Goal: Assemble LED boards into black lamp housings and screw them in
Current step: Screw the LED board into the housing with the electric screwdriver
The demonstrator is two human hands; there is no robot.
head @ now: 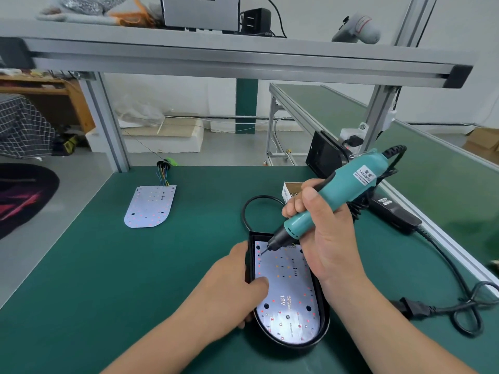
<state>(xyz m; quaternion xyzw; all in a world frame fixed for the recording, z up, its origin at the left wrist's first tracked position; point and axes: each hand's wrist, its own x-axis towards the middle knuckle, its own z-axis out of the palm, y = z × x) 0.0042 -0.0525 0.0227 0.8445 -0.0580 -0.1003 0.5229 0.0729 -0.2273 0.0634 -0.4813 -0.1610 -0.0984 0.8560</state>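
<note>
A black lamp housing (322,317) lies near the front of the green mat, with a white LED board (290,290) seated inside it. My left hand (232,284) grips the housing's left wall, its thumb pressing down on the board. My right hand (321,230) grips a teal electric screwdriver (340,193), whose bit tip touches the board's far left corner. A second LED board (149,206) with coloured wires lies loose at the far left of the mat.
A small cardboard box (290,190) stands behind my right hand. The housing's black cable (247,209) loops beside it. A power adapter (394,211) and its cord (442,309) trail along the right side. An aluminium frame post (108,125) rises at the back left; a conveyor (421,147) runs to the right.
</note>
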